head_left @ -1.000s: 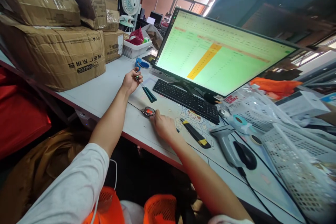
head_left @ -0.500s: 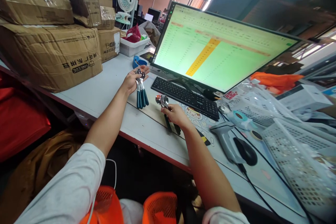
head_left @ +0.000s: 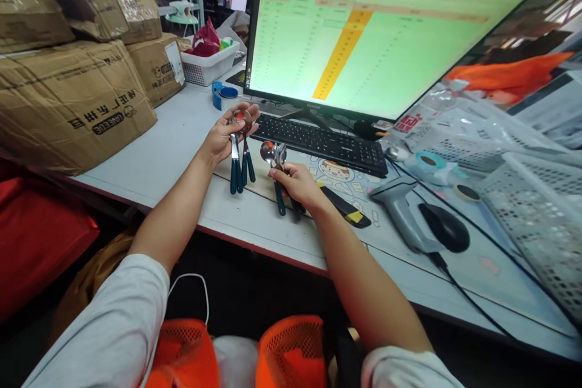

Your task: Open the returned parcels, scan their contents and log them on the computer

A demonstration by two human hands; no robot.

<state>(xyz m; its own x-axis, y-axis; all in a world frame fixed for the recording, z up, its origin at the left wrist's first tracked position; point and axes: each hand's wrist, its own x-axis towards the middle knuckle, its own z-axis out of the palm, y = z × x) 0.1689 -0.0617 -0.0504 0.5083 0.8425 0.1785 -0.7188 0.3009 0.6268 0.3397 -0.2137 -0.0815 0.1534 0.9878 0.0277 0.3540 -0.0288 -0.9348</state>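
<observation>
My left hand (head_left: 225,136) is closed around a bunch of spoons (head_left: 239,160) with dark teal handles; the handles hang down and the shiny bowls sit at my fingertips. My right hand (head_left: 297,185) grips two more spoons (head_left: 275,160) of the same kind, bowls pointing up and handles down toward the white table (head_left: 182,151). The two hands are held close together, just in front of the black keyboard (head_left: 322,145).
A large monitor (head_left: 373,36) with a green spreadsheet stands behind the keyboard. A black and yellow utility knife (head_left: 345,209), a grey barcode scanner (head_left: 402,218) and a black mouse (head_left: 443,227) lie to the right. Cardboard boxes (head_left: 73,97) fill the left; white baskets (head_left: 536,224) sit right.
My right hand lifted spoons off the table and now holds them upright. My left hand drew its spoons nearer and let the handles hang. The view moved closer to the monitor.
</observation>
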